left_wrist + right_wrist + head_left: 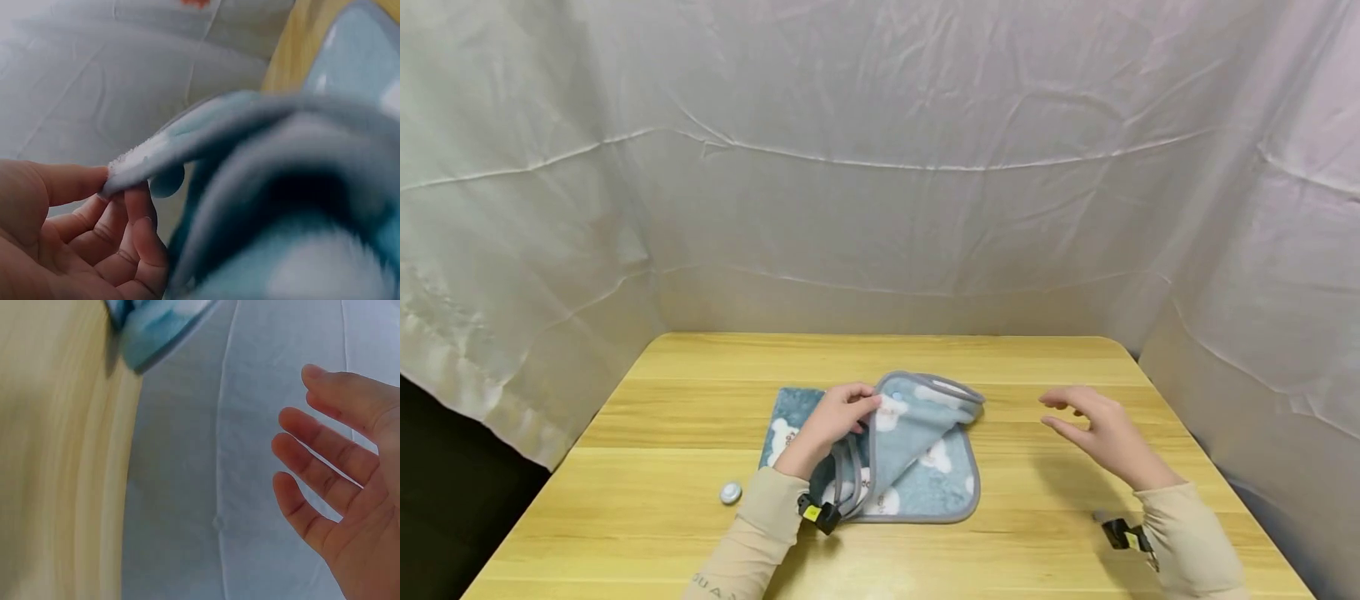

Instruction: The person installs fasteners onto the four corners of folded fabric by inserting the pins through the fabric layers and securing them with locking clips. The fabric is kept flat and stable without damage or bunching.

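A blue fleece blanket (936,492) with white bear shapes and grey edging lies partly folded on the table. My left hand (838,417) pinches its grey edge between thumb and fingers and holds that flap up. In the left wrist view, a round blue button-like piece (167,181) shows under the pinched edge, beside the fingertips. The raised flap covers part of the layers below. To the right of the blanket, my right hand (1093,429) hovers above the table, its fingers loosely bent and holding nothing.
A small round pale disc (730,492) lies on the wooden table (647,517), left of the blanket. Grey-white fabric curtains (880,225) hang behind the table and along both sides. A small camera is strapped at each wrist.
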`<state>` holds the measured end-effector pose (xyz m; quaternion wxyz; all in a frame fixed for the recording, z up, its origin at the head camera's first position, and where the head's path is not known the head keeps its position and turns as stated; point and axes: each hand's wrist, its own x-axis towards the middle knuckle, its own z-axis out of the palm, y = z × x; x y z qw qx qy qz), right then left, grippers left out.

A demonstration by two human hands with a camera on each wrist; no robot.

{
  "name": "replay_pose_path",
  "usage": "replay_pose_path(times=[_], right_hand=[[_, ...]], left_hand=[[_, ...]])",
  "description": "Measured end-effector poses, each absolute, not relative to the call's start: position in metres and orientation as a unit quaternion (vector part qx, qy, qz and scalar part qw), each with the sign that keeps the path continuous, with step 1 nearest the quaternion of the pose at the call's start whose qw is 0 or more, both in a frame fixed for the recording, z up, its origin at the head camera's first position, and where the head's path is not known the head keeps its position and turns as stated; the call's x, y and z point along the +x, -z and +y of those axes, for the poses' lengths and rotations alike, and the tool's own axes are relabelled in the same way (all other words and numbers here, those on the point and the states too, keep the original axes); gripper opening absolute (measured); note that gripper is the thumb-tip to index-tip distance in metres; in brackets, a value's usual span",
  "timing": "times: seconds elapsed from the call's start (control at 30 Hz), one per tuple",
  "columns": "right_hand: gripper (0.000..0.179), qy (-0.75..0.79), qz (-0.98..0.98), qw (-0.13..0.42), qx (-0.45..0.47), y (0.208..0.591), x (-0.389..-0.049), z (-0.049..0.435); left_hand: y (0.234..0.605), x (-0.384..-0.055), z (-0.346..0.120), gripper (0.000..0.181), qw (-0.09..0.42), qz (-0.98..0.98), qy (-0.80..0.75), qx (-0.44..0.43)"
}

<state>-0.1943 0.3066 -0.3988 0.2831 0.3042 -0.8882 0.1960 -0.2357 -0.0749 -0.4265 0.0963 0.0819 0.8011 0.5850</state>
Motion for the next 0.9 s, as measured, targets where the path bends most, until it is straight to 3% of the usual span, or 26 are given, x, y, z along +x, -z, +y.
replay_pose_path(times=[0.27,0.37,0.47,0.57,0.7,0.8,0.9], right_hand=[[0.039,-0.192,-0.907,0.268,0.262,0.407,-0.181,0.335],[0.031,-0.19,-0.922,0.228,0.248,0.409,-0.176,0.344],[0.021,-0.189,-0.94,0.158,0.236,0.41,-0.173,0.354],[0.01,-0.191,-0.954,0.054,0.226,0.412,-0.17,0.363],[0.012,-0.212,-0.95,-0.094,0.208,0.418,-0.168,0.372],[0.016,-0.237,-0.939,-0.159,0.194,0.423,-0.168,0.373],[0.024,-0.247,-0.933,-0.189,0.179,0.426,-0.167,0.369]], left_hand=[[0.443,-0.244,-0.084,0.013,0.08,0.825,-0.558,0.035],[0.445,-0.244,-0.085,0.012,0.071,0.836,-0.543,0.034],[0.444,-0.243,-0.085,0.015,0.057,0.848,-0.526,0.031],[0.44,-0.24,-0.085,0.018,0.042,0.86,-0.508,0.03],[0.435,-0.233,-0.084,0.019,0.015,0.874,-0.483,0.049],[0.429,-0.227,-0.08,0.019,-0.004,0.878,-0.473,0.071],[0.423,-0.219,-0.074,0.018,-0.013,0.877,-0.47,0.097]])
